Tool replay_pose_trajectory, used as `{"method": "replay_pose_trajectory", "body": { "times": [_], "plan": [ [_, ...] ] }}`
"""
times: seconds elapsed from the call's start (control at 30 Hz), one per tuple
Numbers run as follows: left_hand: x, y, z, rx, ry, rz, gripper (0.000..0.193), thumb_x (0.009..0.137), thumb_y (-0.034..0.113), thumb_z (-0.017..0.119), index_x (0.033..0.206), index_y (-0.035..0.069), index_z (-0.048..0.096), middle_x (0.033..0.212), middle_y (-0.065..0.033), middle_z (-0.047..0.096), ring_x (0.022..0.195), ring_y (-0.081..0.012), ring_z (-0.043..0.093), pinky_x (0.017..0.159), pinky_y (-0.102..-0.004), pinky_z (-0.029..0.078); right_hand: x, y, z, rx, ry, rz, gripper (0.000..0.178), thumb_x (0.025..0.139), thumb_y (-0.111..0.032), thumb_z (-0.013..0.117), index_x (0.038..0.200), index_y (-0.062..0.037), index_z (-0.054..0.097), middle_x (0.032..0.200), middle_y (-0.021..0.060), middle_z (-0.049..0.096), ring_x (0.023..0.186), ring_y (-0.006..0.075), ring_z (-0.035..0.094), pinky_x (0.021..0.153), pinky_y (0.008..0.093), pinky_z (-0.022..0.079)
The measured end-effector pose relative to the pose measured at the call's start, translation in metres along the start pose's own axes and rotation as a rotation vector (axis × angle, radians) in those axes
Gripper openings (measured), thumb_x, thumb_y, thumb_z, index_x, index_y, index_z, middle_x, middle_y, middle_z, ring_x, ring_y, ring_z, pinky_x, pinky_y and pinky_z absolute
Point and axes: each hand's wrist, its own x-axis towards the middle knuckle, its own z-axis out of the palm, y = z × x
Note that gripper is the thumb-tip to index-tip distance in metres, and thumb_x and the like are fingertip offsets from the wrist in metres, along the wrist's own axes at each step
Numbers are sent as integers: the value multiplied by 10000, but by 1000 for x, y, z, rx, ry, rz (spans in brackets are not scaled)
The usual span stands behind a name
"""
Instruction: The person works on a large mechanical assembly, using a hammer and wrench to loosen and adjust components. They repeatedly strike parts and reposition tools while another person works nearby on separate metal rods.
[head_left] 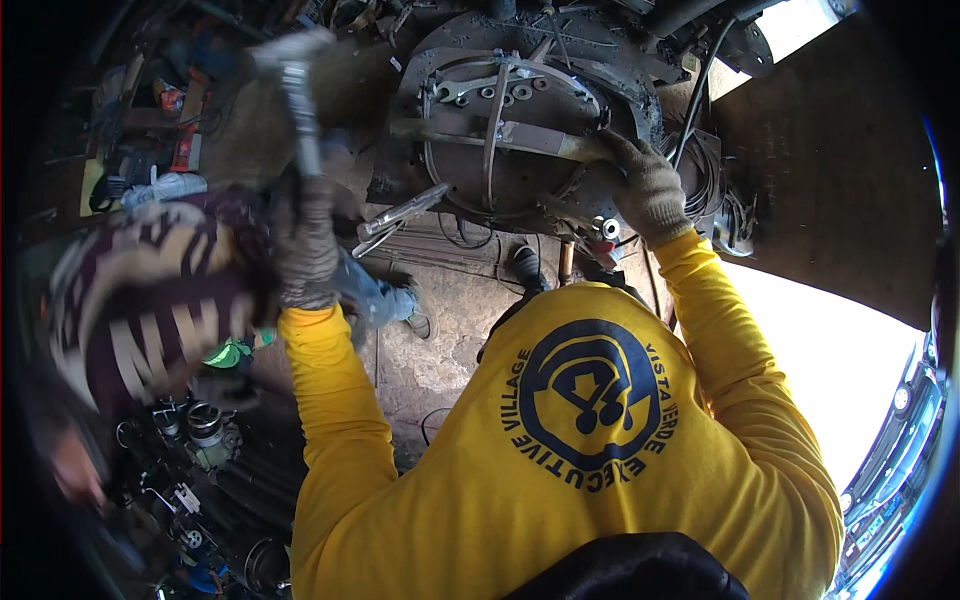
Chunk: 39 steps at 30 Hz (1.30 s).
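My gloved left hand [305,245] is closed around the handle of a hammer [300,110], raised left of the workbench and blurred by motion. My gloved right hand [650,195] grips the right end of a flat metal bar [540,139], its fingers partly hidden. The bar lies across a thin metal ring [428,160] on a dark, round-edged steel work table [400,180]. A narrow metal strip [493,130] crosses the bar. Several nuts or washers [522,92] and a wrench [445,92] lie behind it. Locking pliers [400,215] jut from the near left edge.
Close on my left is another person in a patterned dark garment [170,310], with a shoe [422,312] near the table. Mechanical parts [205,425] crowd the lower left. Coiled cable [705,180] hangs at right beside a brown panel [830,180].
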Motion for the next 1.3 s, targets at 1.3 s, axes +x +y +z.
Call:
{"method": "replay_pose_trajectory", "body": {
  "times": [1.3],
  "plan": [
    [0, -50, 15, -192, -47, -290, 433, 1029, 404, 595, 1283, 55, 627, 1190, -113, 651, 1040, -231, 643, 918, -368, 512, 0, 16, 8, 130, -20, 15, 474, 911, -365, 695, 1334, -158, 636, 1212, 171, 692, 1126, 393, 657, 967, 458, 527]
  ]
}}
